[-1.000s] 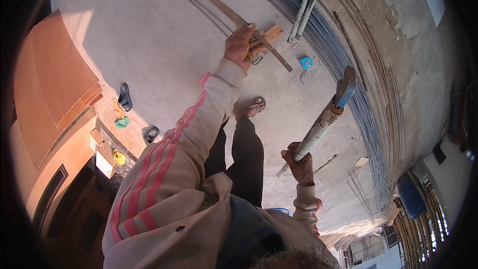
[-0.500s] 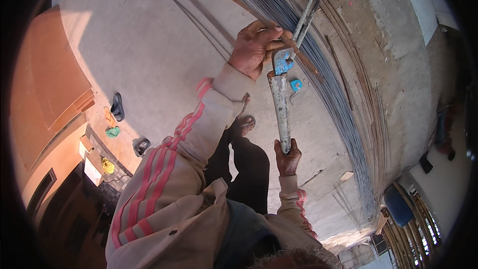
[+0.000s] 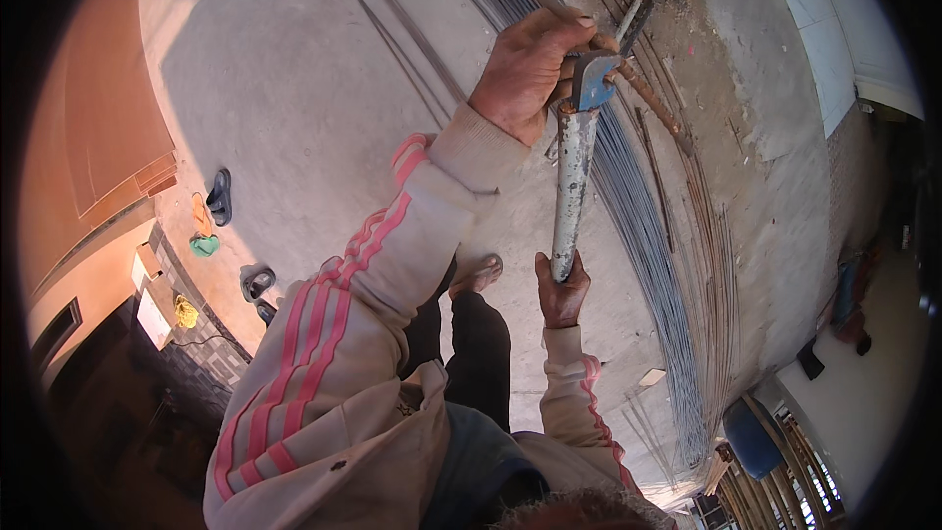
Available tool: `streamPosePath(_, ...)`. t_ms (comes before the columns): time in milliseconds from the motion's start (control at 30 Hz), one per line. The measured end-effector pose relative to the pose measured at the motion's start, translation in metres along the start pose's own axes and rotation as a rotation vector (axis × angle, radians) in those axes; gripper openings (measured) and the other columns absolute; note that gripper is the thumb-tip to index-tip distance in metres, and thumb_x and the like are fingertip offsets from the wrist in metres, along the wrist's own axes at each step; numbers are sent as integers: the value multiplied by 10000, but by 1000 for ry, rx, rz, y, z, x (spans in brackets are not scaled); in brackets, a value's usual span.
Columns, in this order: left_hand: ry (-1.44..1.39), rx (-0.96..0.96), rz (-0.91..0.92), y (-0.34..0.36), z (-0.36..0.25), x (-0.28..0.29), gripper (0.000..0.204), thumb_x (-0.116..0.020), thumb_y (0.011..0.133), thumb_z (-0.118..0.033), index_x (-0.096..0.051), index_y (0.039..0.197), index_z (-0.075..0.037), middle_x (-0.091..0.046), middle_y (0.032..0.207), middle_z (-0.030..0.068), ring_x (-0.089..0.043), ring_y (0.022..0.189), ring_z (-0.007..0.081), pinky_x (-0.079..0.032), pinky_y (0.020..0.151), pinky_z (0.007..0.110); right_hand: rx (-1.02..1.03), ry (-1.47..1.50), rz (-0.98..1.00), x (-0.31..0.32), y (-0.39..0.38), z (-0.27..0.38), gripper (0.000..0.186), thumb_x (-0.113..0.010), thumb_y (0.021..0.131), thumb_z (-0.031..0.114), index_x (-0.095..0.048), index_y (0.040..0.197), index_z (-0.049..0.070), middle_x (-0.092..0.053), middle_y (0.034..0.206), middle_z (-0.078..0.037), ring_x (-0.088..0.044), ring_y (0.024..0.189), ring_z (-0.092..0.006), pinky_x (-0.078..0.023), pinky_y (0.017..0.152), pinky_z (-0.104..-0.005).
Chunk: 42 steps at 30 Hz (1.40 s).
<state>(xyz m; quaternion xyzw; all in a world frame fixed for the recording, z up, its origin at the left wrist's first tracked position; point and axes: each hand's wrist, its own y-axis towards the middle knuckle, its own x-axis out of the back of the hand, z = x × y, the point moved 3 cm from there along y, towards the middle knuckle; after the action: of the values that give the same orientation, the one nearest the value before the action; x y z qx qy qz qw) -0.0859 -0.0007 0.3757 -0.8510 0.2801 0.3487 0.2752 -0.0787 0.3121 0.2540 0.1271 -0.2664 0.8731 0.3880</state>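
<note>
A black sandal (image 3: 220,196) lies near the concrete floor's (image 3: 294,88) left edge; the left hand (image 3: 530,69) pinches a rusty metal bar (image 3: 654,103) above the floor; the right hand (image 3: 562,291) grips a blue-headed pipe tool (image 3: 573,186) overlapping that bar; steel rods (image 3: 653,309) line the floor's right side

no lettering, number, brand or sign can be read anywhere: not on the blue metal tool head (image 3: 593,85), its paint-worn pipe handle (image 3: 573,191), the pink-striped jacket sleeve (image 3: 358,280), the blue drum (image 3: 753,440) or the brown panels (image 3: 98,88).
</note>
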Motion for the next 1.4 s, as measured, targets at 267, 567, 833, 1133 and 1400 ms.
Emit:
streamPosePath(267, -61, -101, 49, -2, -20, -10, 186, -637, 962, -173, -625, 1003, 8, -664, 910, 105, -698, 828, 219, -630, 789, 407, 137, 34, -35, -8, 41, 22, 185, -735, 842, 109, -584, 836, 4, -580, 669, -19, -477, 637, -72, -453, 580, -289)
streamPosePath(567, -234, -155, -30, -15, -27, -13, 218, -611, 977, -164, -619, 970, 54, -634, 782, 100, -631, 643, 160, -589, 584, 330, 177, 59, -84, -21, 53, 30, 155, -733, 845, 89, -613, 858, -8, -573, 696, 9, -474, 650, -57, -440, 580, -258)
streamPosePath(833, -181, -167, 34, -29, -37, -2, 239, -604, 977, -188, -601, 1026, 46, -680, 896, 160, -686, 814, 244, -598, 742, 356, 149, 146, 233, -36, 78, 24, 206, -761, 829, 41, -578, 732, 43, -526, 690, 57, -443, 657, -46, -411, 593, -249)
streamPosePath(1133, -173, -299, 33, -40, -57, 0, 292, -609, 980, -225, -646, 986, 64, -678, 797, 110, -656, 660, 157, -576, 631, 283, 166, 128, 272, -65, 90, 44, 255, -774, 826, 46, -566, 680, 68, -530, 659, 69, -438, 642, -39, -399, 584, -251)
streamPosePath(1400, -373, -140, 302, -50, -75, 10, 266, -500, 1044, -231, -638, 1035, -4, -675, 868, 60, -634, 767, 132, -530, 734, 262, 242, 25, 247, -33, 85, 55, 122, -753, 838, 51, -645, 789, 25, -570, 690, 52, -466, 660, -38, -421, 582, -240)
